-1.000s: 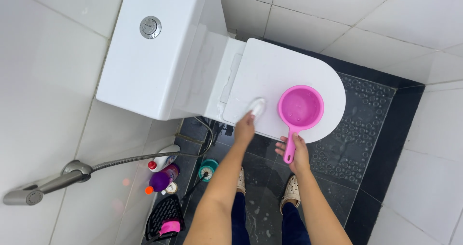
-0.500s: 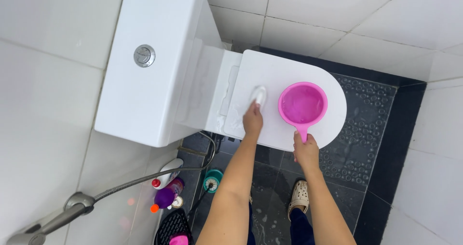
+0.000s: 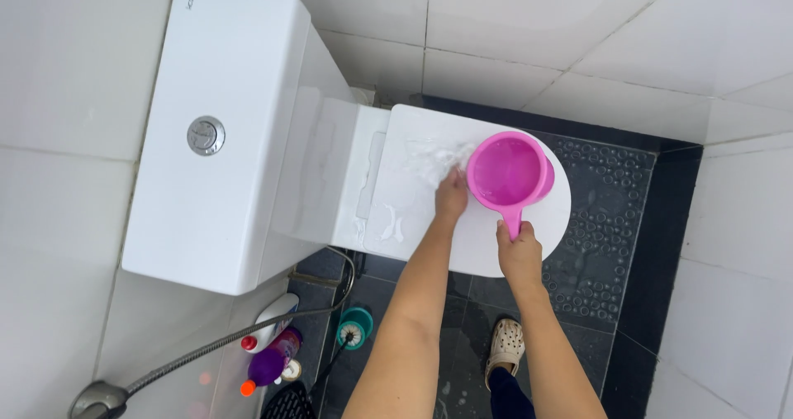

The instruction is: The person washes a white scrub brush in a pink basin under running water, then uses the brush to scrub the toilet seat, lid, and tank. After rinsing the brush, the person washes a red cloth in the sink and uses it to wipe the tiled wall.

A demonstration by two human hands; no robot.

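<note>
Gripping, right hand (image 3: 519, 254): fingers closed round the handle of a pink water dipper (image 3: 508, 174), held above the closed toilet lid (image 3: 429, 221).
Left hand (image 3: 451, 196): pressed on the wet lid; finger position unclear.
Lid: foamy patches.

This was a home bathroom: a white ceramic toilet (image 3: 248, 138) with a round chrome flush button (image 3: 206, 135) stood against pale tiled walls (image 3: 578, 39), over a dark pebble-textured floor (image 3: 603, 221), beside a metal spray hose (image 3: 206, 353) and plastic cleaning bottles (image 3: 268, 361).
</note>
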